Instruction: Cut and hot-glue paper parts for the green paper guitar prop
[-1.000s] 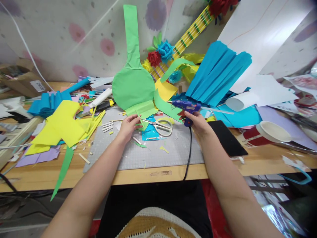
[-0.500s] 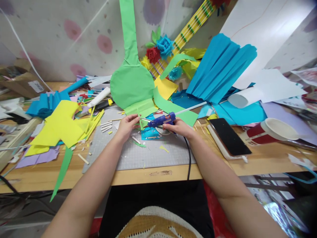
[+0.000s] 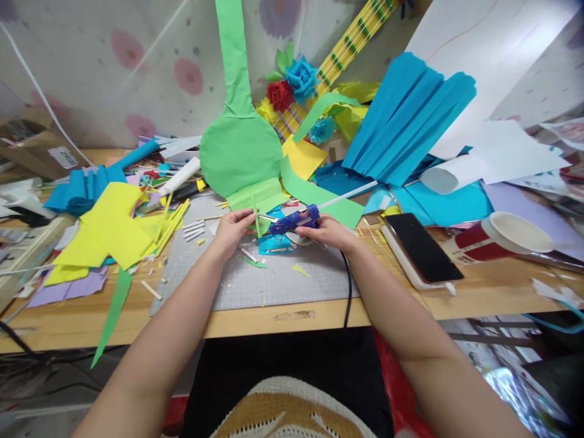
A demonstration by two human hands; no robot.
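Observation:
My right hand (image 3: 329, 232) is closed round a blue hot glue gun (image 3: 295, 220), with a long white glue stick (image 3: 347, 194) poking out of its back end. The gun's nozzle points left, at a thin green paper strip (image 3: 257, 214). That strip is pinched upright between the fingers of my left hand (image 3: 233, 228); whether nozzle and strip touch, I cannot tell. Just behind my hands stands a green paper-covered guitar shape (image 3: 241, 155) with a round body and long neck. A grey cutting mat (image 3: 278, 286) lies beneath, with a blue paper piece (image 3: 274, 246) on it.
Yellow paper (image 3: 107, 225) and short white sticks (image 3: 194, 230) lie to the left. On the right are a phone (image 3: 424, 246), a paper cup (image 3: 479, 240) and pleated blue paper (image 3: 406, 121). The glue gun's black cord (image 3: 349, 292) hangs over the table edge.
The view has shifted slightly. Both hands keep their hold on the green strip and the glue gun, with hardly any movement between them.

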